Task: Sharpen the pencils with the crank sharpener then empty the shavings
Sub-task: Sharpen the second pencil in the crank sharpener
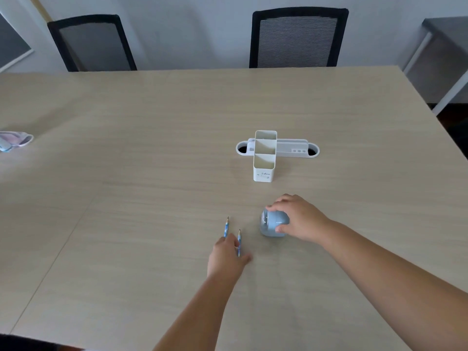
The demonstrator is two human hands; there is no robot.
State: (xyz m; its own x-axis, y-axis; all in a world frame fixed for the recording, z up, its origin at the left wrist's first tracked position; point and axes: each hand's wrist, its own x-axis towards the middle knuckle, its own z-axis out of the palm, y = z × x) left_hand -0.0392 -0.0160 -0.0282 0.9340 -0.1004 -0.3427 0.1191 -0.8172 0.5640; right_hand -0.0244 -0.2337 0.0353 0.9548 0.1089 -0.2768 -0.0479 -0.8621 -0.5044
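Observation:
A small light-blue crank sharpener [272, 222] stands on the wooden table [152, 148]. My right hand [298, 219] wraps over its top and right side, gripping it. Two blue pencils lie to its left with their tips pointing away from me: the left pencil [226, 228] and the right pencil [239, 240]. My left hand [226, 257] rests on their near ends, fingers touching both; the near halves are hidden under it. Whether it has lifted either pencil I cannot tell.
A white three-compartment pen holder [264, 158] stands beyond the sharpener, in front of a white cable grommet box [291, 148]. A pale cloth pouch [15, 140] lies at the far left edge. Two black mesh chairs stand behind the table.

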